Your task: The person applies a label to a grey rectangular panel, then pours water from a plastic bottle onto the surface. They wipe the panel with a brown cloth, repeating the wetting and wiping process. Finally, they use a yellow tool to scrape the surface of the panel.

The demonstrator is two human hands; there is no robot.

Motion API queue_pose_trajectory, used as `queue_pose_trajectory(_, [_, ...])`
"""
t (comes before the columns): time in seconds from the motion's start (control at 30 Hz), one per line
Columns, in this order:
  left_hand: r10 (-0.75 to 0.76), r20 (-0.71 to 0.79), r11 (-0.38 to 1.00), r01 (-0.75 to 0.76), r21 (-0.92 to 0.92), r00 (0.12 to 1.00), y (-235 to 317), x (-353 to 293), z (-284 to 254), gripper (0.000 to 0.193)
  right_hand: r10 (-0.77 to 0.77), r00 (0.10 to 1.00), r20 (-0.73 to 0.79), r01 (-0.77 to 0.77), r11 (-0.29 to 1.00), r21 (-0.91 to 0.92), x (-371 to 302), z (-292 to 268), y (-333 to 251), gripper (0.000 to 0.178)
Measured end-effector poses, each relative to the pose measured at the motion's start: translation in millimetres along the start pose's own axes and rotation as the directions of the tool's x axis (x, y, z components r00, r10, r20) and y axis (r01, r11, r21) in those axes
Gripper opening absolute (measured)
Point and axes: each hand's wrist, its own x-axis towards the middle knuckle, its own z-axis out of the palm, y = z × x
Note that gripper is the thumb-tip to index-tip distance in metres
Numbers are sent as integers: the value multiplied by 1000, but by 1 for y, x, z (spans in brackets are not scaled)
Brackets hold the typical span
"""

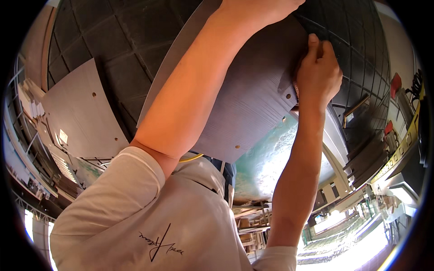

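A dark grey wood-grain panel (257, 99) with small drilled holes lies before me on a black tiled surface (126, 36). My left arm stretches across the panel to the top of the picture. There my left hand (264, 10) is over the panel's far part, its fingers mostly cut off by the frame edge. At the panel's right edge, my right hand (322, 74) is closed, fingers curled and thumb upright. Whatever it grips is hidden; a small reddish, rough patch shows beside the palm.
A second, lighter grey panel (83, 113) with drilled holes lies at the left. Right of my right hand is a thin brownish bar or frame (356, 110). A shiny green floor (271, 158) shows below the panel. Along the far right runs a yellow edge (398, 151) with red-topped parts nearby.
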Motion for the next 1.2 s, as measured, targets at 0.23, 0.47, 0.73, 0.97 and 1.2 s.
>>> queue_pose_trajectory(0.23, [3, 16, 1000, -3, -9, 1000, 3, 2, -4, 32, 16, 1000, 19, -16, 999, 48, -58, -4, -2, 35])
queue_pose_trajectory(0.47, [-24, 11, 1000, 24, -17, 1000, 3, 4, -9, 32, -47, 998, -38, 51, 990, 128, -83, -1, -6, 35])
queue_pose_trajectory(0.73, [9, -36, 1000, -9, 0, 999, 2, 0, 0, 31, 6, 998, -65, 1, 994, 105, 19, 4, -1, 40])
queue_pose_trajectory(0.97, [25, -2, 1000, -25, 8, 1000, 1, 4, -2, 33, -42, 996, -80, 42, 999, 0, -10, 3, 7, 38])
queue_pose_trajectory(1.2, [-46, 44, 999, 47, -8, 998, 5, 8, -8, 31, 276, 961, -31, -267, 949, 165, -23, 5, 67, 42])
